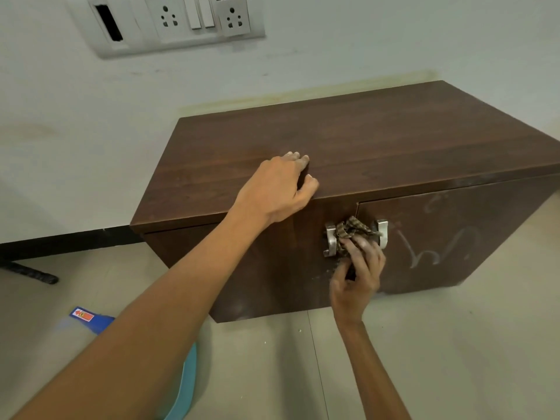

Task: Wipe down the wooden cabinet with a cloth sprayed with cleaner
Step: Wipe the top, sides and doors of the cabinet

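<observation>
A low dark wooden cabinet point(378, 140) stands on the floor against a pale wall. My left hand point(278, 189) rests on its top near the front edge, fingers curled on the wood and holding nothing. My right hand point(357, 274) presses a checked brown cloth point(353, 230) against the cabinet front, between the two metal door handles point(331, 239). Pale chalky smears point(436, 247) mark the right door.
A switch and socket panel point(178, 21) is on the wall above. A blue labelled object point(91, 318) lies on the tiled floor at left, partly hidden by my left arm. A black bar point(30, 271) sits at the far left by the dark skirting.
</observation>
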